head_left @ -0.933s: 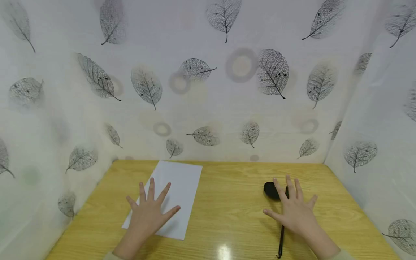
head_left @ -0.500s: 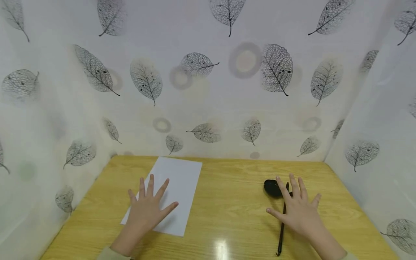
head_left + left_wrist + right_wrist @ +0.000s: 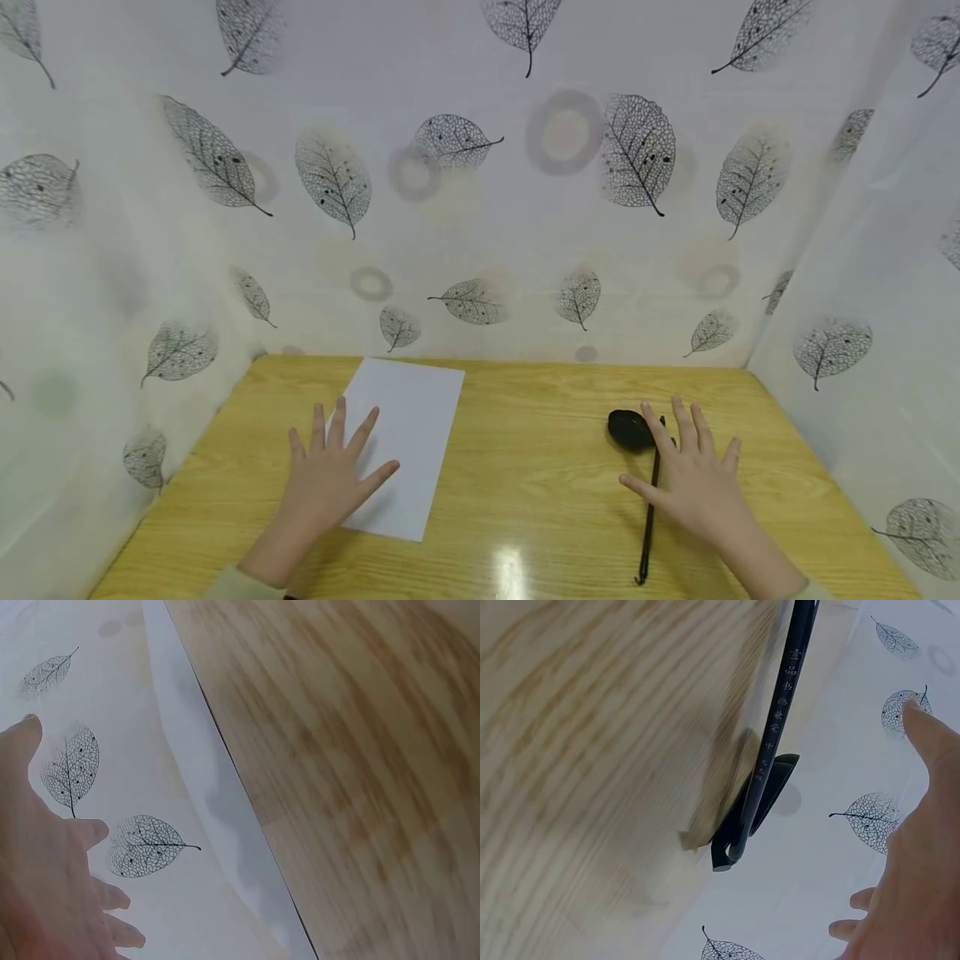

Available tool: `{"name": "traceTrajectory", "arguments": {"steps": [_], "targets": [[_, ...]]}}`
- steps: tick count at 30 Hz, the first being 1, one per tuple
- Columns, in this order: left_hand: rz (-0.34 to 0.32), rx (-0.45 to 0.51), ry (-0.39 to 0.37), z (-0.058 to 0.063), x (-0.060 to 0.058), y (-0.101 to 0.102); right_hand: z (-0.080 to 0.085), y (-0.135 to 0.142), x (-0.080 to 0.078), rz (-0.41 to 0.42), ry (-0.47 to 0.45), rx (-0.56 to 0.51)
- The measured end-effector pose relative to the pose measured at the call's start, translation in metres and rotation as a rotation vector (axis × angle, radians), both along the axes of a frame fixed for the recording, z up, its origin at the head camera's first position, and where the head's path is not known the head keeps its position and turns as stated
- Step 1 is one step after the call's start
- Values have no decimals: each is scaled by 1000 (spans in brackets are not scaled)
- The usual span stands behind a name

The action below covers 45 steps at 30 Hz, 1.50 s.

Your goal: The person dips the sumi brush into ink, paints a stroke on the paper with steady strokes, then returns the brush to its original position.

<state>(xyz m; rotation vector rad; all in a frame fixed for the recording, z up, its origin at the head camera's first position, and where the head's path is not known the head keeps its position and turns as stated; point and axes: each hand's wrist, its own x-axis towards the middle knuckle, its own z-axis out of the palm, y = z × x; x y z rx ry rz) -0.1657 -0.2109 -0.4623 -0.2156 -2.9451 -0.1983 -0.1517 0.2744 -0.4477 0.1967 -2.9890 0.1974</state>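
A sheet of white paper (image 3: 420,450) lies on the left half of the table. My left hand (image 3: 322,479) is held over its near left part, fingers spread and holding nothing. On the right lies a black writing brush (image 3: 649,525) with pale characters along its handle (image 3: 778,712). Its far end is at the right side of a black inkstone (image 3: 628,430), which looks like a shallow dish. Just right of the brush, my right hand (image 3: 697,487) hovers with fingers spread and nothing in it. The index fingertip overlaps the inkstone's right edge in the head view.
The yellow wood-grain table (image 3: 525,483) meets a leaf-printed white curtain (image 3: 480,225) at the back. More of that cloth hangs along the left and right sides. A bright light reflection shows near the table's front.
Both hands have drifted slightly apart, the left one leftward and the right one rightward. The whole view has shifted a little. Paper, brush and inkstone stay in place on the table.
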Motion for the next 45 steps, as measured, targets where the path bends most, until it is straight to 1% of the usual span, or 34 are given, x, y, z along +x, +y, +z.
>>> {"name": "traceTrajectory", "arguments": {"steps": [5,8,11,15,21,23,26,31,38,43,45], "targets": [[-23,1,21,3,-1,-3,-3,5,1,35,58,34],[-32,-1,15,5,-2,-5,-3,8,2,65,107,60],[-45,-1,7,6,-2,-8,-4,12,2,102,142,63],[-75,-8,19,6,-4,-11,-4,18,3,163,197,70],[-126,-32,52,8,-7,-21,1,25,4,250,286,96],[-142,-38,50,8,-8,-25,2,26,5,283,315,105],[-166,-59,47,7,-12,-30,2,28,6,336,354,120],[-211,-59,56,3,-17,-38,3,30,7,412,397,156],[-272,-58,57,-6,-21,-49,-1,33,5,531,472,195],[-315,-57,45,-9,-21,-54,-5,34,5,582,462,203],[-338,-60,51,-11,-22,-56,-7,33,6,596,456,208]]}}
